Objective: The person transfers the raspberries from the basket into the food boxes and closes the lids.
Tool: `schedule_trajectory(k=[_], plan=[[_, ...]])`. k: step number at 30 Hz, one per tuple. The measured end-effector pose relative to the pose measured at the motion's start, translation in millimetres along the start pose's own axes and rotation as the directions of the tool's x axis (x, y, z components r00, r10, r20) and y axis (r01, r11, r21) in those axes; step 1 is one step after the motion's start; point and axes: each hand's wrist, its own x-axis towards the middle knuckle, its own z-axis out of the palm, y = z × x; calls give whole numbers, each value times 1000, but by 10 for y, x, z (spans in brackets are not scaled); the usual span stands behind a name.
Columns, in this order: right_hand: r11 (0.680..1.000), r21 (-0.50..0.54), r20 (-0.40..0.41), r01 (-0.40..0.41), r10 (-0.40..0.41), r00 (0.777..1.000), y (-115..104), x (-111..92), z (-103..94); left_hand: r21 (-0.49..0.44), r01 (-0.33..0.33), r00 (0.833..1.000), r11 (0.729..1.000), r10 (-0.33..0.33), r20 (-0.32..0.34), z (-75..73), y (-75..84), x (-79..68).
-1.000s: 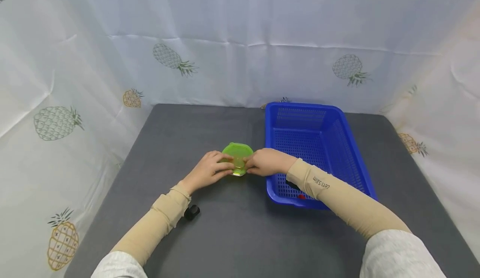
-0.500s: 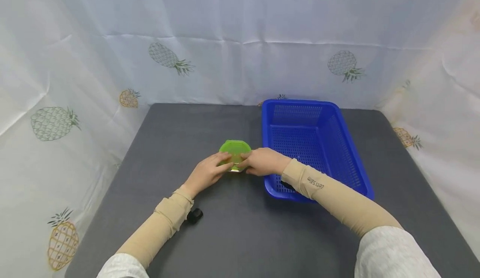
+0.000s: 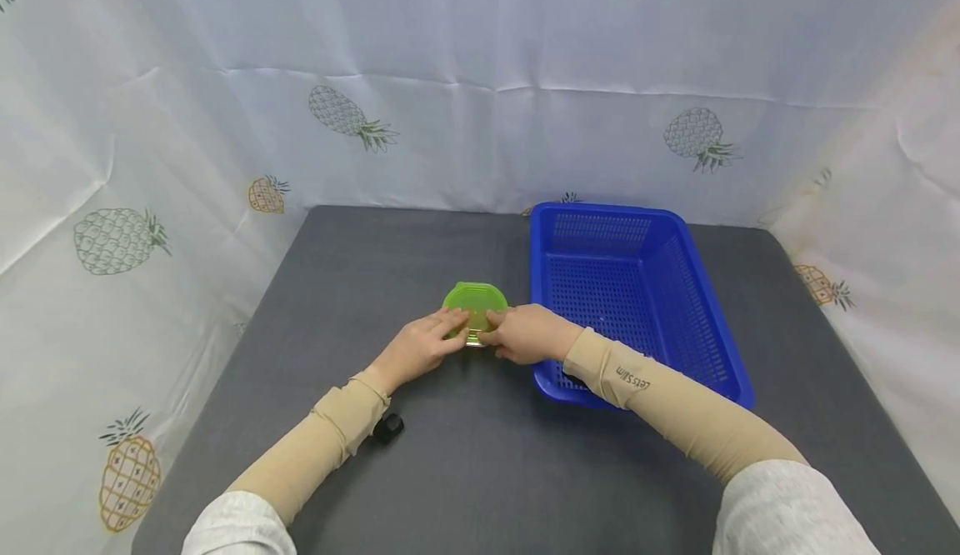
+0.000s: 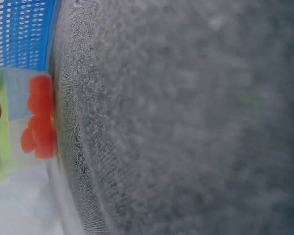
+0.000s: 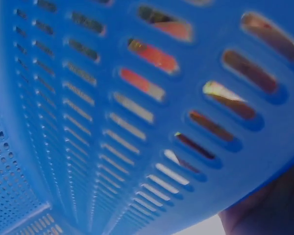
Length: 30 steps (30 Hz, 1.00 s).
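A clear food container [image 4: 19, 112] with a translucent green lid [image 3: 476, 297] stands on the table left of the basket. Rounded red-orange pieces [image 4: 41, 115] show through its wall in the left wrist view; their kind is unclear. My left hand [image 3: 420, 347] lies at the lid's left side, its fairly straight fingers pressing on the top. From the right, my right hand [image 3: 534, 334] holds the lid's near right edge with thumb and forefinger, the other fingers bent. In the right wrist view, basket slots let through only bits of fingers [image 5: 247, 71] and red pieces.
A blue slotted basket [image 3: 600, 288] stands just right of the container, with my right forearm across its near left corner. The dark grey table [image 3: 480, 472] ends at a white pineapple-print cloth [image 3: 480, 147] at the back and sides.
The right thumb and forefinger have shifted slightly left over the lid. The left fingers have drawn closer together. A small red thing in the basket's near end is now hidden behind the right arm.
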Motion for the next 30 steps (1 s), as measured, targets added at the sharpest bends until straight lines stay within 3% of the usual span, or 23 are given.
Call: schedule_trajectory(k=[5,11,15,19,24,30], plan=[[998,59,-36,3,-1,999,39,-7,19,-115,92,995,989,-88,36,-43,-4,20],[987,156,-38,-21,27,999,148,-15,23,-305,149,988,941,-128,87,-79,-52,89],[986,160,-49,-40,48,998,198,-93,-4,-281,161,984,946,-131,124,-122,-88,127],[989,123,-93,-86,98,991,267,-202,-78,-179,219,963,959,-183,197,-213,-164,182],[973,138,-121,-186,203,972,411,-386,-154,-105,358,907,928,-319,277,-347,-276,255],[922,201,-107,-332,358,928,681,-707,-174,-29,543,781,839,-491,386,-458,-462,285]])
